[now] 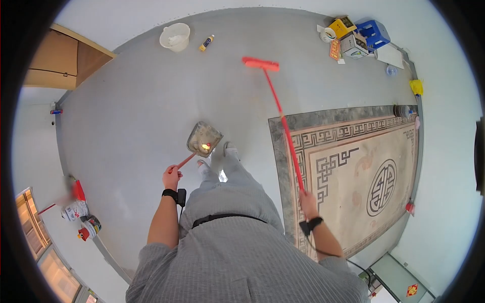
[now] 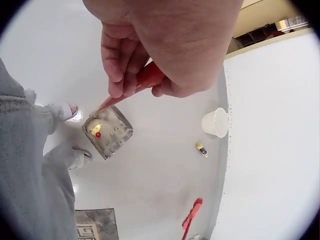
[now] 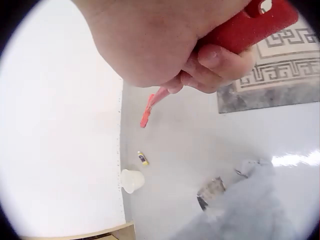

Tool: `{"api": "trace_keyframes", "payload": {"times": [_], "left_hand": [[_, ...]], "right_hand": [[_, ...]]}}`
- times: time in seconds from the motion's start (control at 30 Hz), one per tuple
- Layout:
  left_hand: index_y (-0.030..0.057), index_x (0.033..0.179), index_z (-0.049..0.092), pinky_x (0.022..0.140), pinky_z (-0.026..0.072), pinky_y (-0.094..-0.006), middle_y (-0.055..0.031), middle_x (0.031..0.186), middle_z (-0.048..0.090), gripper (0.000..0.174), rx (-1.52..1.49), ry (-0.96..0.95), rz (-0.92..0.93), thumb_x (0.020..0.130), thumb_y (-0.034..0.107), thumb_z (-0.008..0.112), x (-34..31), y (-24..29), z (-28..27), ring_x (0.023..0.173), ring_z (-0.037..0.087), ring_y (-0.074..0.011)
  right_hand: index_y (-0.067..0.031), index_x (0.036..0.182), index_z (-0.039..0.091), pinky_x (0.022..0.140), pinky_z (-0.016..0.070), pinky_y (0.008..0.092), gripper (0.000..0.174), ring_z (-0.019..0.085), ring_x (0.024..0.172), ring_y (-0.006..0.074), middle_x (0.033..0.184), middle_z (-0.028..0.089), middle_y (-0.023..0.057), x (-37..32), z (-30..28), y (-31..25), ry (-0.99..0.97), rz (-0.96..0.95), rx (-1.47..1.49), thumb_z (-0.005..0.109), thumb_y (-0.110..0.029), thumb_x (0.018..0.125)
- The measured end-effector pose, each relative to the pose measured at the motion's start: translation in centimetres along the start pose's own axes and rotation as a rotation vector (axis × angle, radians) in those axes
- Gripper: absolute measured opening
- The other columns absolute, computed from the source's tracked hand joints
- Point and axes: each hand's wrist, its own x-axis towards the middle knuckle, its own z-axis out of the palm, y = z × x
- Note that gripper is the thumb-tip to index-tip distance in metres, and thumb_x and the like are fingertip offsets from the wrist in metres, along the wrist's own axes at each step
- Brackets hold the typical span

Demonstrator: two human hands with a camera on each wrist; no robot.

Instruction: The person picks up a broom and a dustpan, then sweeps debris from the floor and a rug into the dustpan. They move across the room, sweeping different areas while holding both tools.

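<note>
Right fingers [image 3: 232, 66] grip broom [image 1: 286, 130]; label [image 2: 202, 150] on bottle [image 1: 206, 43] illegible.

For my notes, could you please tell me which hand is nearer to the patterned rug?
Right. In the head view, the right hand shows against the patterned rug, while the left hand is away to its left, against grey floor.

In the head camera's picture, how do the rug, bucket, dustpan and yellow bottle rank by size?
Largest to smallest:
1. Rug
2. Dustpan and bucket, too alike to rank
3. Yellow bottle
</note>
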Motion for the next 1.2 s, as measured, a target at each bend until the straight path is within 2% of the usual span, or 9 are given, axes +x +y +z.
{"api": "trace_keyframes", "payload": {"times": [0.17, 0.2, 0.53, 0.67, 0.73, 0.83, 0.9, 1.07, 1.2], "left_hand": [[0.0054, 0.102, 0.066, 0.052, 0.0482, -0.0238, -0.0057, 0.072, 0.064, 0.020, -0.032, 0.031, -0.014, 0.089, 0.017, 0.057, -1.0, 0.7, -0.5, 0.059, 0.063, -0.0131], [0.0051, 0.103, 0.066, 0.053, 0.0485, -0.0235, -0.0056, 0.072, 0.064, 0.020, -0.033, 0.029, -0.026, 0.090, 0.017, 0.056, -1.8, 1.5, -0.6, 0.060, 0.063, -0.0130], [0.0031, 0.107, 0.064, 0.058, 0.0483, -0.0232, -0.0048, 0.076, 0.065, 0.021, -0.064, 0.151, -0.085, 0.093, 0.015, 0.054, -8.7, 3.2, -1.2, 0.067, 0.064, -0.0130], [0.0036, 0.108, 0.065, 0.058, 0.0492, -0.0230, -0.0051, 0.076, 0.066, 0.021, -0.098, 0.192, -0.130, 0.092, 0.014, 0.055, -9.4, 2.8, -0.7, 0.066, 0.065, -0.0126], [0.0037, 0.107, 0.065, 0.059, 0.0497, -0.0230, -0.0053, 0.076, 0.066, 0.021, -0.093, 0.197, -0.137, 0.092, 0.014, 0.055, -9.1, 2.6, -0.1, 0.066, 0.065, -0.0125], [0.0039, 0.107, 0.066, 0.059, 0.0504, -0.0232, -0.0057, 0.075, 0.066, 0.021, -0.058, 0.195, -0.129, 0.092, 0.015, 0.056, -8.7, 3.0, 0.9, 0.064, 0.065, -0.0124], [0.0038, 0.106, 0.066, 0.058, 0.0506, -0.0234, -0.0059, 0.074, 0.066, 0.022, -0.028, 0.186, -0.119, 0.091, 0.016, 0.056, -8.3, 3.3, 1.2, 0.063, 0.065, -0.0124], [0.0041, 0.107, 0.066, 0.057, 0.0510, -0.0240, -0.0066, 0.074, 0.066, 0.023, -0.005, 0.124, -0.142, 0.090, 0.017, 0.057, -6.2, 3.4, 1.6, 0.061, 0.064, -0.0126], [0.0041, 0.106, 0.067, 0.057, 0.0517, -0.0245, -0.0069, 0.072, 0.067, 0.023, 0.075, 0.040, -0.101, 0.090, 0.018, 0.058, -3.5, 2.0, 1.2, 0.060, 0.064, -0.0127]], "right_hand": [[-0.0076, 0.067, 0.056, 0.042, 0.0365, 0.0313, 0.048, 0.050, 0.045, 0.0142, 0.053, 0.050, 0.0022, 17.1, -3.9, -10.4, -0.004, -0.160, 0.097, 0.048, -0.046, 0.094], [-0.0062, 0.067, 0.058, 0.044, 0.0388, 0.0354, 0.050, 0.054, 0.048, 0.0181, 0.055, 0.052, 0.0063, 23.3, -4.4, -10.6, 0.149, -0.668, -0.178, 0.047, -0.047, 0.094], [-0.0008, 0.064, 0.053, 0.041, 0.0353, 0.0354, 0.041, 0.045, 0.042, 0.0219, 0.053, 0.049, 0.0102, 44.4, -4.2, -35.6, -0.135, -0.085, 0.312, 0.049, -0.032, 0.091], [0.0002, 0.068, 0.055, 0.045, 0.0439, 0.0396, 0.031, 0.056, 0.049, 0.0268, 0.055, 0.056, 0.0126, 46.6, -1.3, -34.6, -0.161, -0.047, 0.159, 0.055, -0.025, 0.087], [0.0002, 0.074, 0.059, 0.054, 0.0519, 0.0439, 0.020, 0.065, 0.062, 0.0329, 0.061, 0.062, 0.0154, 46.5, 0.1, -32.1, -0.069, -0.858, -1.339, 0.062, -0.018, 0.079], [0.0012, 0.084, 0.060, 0.065, 0.0541, 0.0476, 0.026, 0.067, 0.079, 0.0389, 0.074, 0.066, 0.0196, 41.8, 3.2, -27.4, -0.032, -0.724, -1.343, 0.073, -0.019, 0.074], [0.0047, 0.080, 0.063, 0.063, 0.0538, 0.0471, 0.057, 0.067, 0.080, 0.0402, 0.079, 0.066, 0.0256, 38.8, 5.0, -21.7, 0.160, -0.424, -0.642, 0.036, -0.043, 0.097], [0.0101, 0.089, 0.062, 0.080, 0.0499, 0.0532, 0.059, 0.061, 0.091, 0.0487, 0.087, 0.063, 0.0335, 27.9, 5.4, -10.4, -0.026, -0.141, -0.558, 0.035, -0.042, 0.097], [0.0109, 0.085, 0.058, 0.057, 0.0520, 0.0495, 0.054, 0.066, 0.065, 0.0413, 0.073, 0.063, 0.0288, 15.3, 5.1, -5.0, -0.068, 0.009, -0.453, 0.039, -0.038, 0.098]]}}
